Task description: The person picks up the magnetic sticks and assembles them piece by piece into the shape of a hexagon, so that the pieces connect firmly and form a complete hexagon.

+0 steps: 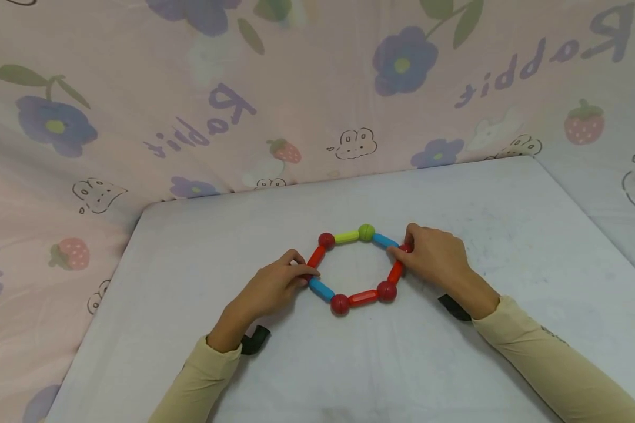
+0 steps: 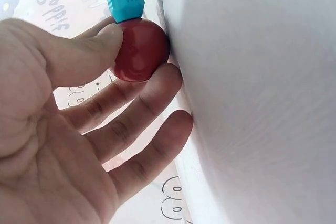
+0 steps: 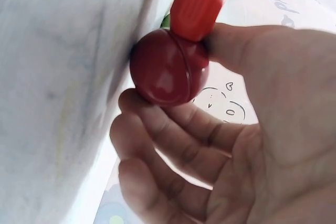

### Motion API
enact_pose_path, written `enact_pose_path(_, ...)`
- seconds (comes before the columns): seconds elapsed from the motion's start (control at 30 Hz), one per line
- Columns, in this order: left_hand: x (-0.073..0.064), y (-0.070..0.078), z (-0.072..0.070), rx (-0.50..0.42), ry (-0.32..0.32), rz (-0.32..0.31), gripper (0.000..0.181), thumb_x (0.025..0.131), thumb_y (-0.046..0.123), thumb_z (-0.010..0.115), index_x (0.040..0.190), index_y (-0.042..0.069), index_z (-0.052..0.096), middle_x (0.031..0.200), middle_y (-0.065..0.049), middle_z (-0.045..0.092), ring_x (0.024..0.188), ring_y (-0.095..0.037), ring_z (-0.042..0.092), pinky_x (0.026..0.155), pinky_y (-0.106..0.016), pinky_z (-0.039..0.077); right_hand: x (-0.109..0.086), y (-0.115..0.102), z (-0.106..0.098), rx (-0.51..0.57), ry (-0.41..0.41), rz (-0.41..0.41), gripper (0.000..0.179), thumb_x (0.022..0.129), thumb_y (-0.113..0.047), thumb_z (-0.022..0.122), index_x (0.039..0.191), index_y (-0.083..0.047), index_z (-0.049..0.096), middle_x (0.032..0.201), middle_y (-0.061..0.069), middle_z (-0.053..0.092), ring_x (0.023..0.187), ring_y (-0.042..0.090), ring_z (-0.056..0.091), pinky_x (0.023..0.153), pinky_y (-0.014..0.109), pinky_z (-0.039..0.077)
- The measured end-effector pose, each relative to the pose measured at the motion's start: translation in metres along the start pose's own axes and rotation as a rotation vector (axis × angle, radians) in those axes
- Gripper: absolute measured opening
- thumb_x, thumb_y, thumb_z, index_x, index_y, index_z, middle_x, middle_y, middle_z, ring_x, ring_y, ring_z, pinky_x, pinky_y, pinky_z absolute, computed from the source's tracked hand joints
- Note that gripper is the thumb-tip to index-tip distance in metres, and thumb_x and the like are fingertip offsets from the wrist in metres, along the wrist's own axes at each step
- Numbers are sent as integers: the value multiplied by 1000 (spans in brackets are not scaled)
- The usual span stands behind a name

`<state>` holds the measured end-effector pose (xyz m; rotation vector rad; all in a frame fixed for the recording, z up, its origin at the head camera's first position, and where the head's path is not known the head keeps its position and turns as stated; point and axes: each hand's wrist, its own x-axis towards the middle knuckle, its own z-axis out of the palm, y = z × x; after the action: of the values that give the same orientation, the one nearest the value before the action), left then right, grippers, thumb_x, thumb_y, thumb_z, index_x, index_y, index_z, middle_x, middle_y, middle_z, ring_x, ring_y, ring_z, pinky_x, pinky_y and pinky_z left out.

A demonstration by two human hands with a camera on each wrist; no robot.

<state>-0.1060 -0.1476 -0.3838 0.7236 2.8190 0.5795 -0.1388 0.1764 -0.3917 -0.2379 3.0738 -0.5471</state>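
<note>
A ring of coloured rods and balls lies on the white table, six-sided in the head view. At its left corner my left hand [image 1: 276, 285] pinches a red ball [image 2: 142, 51] between thumb and fingers; a blue rod [image 1: 321, 290] and a red rod [image 1: 316, 257] meet there. My right hand [image 1: 438, 254] grips another red ball [image 3: 167, 67] at the right corner, joined to a red rod [image 3: 202, 3] and a blue rod [image 1: 385, 241]. The far side has a lime rod [image 1: 346, 237] between a red ball [image 1: 326, 240] and a green ball [image 1: 367, 232].
On the near side, a red rod [image 1: 363, 298] links two red balls, one left [image 1: 340, 304] and one right [image 1: 387, 291]. The white tabletop [image 1: 317, 364] spreads around the ring. A printed curtain [image 1: 307, 88] with flowers and rabbits hangs behind the table.
</note>
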Motion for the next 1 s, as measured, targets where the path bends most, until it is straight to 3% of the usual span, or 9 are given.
enact_pose_path(0.3,1,-7,-4,12,53,-80,29,96,14,66,122,24,71,117,0,58,86,-12,59,72,-26,49,2,0,5,27,-22,-77,37,87,-48,71,87,-12,60,66,-1,60,55,15,49,47,27,36)
enact_pose_path(0.5,2,-12,-5,3,93,-109,29,96,10,65,122,19,71,118,-3,60,91,-15,61,78,-31,54,3,0,7,52,-55,-113,35,89,-45,70,101,-13,63,84,0,72,61,10,56,51,25,41)
enact_pose_path(0.77,2,-16,-4,-50,106,-57,28,95,6,65,119,18,73,119,-5,59,100,-19,64,90,-37,56,4,2,9,84,-66,-130,33,89,-44,70,103,-14,63,86,0,72,66,10,58,56,25,43)
enact_pose_path(1.0,2,-15,-4,-64,104,-57,28,95,5,64,120,16,72,120,-6,59,102,-19,64,91,-38,56,4,1,9,97,-85,-128,34,91,-42,69,105,-12,63,85,0,71,66,10,57,56,26,43)
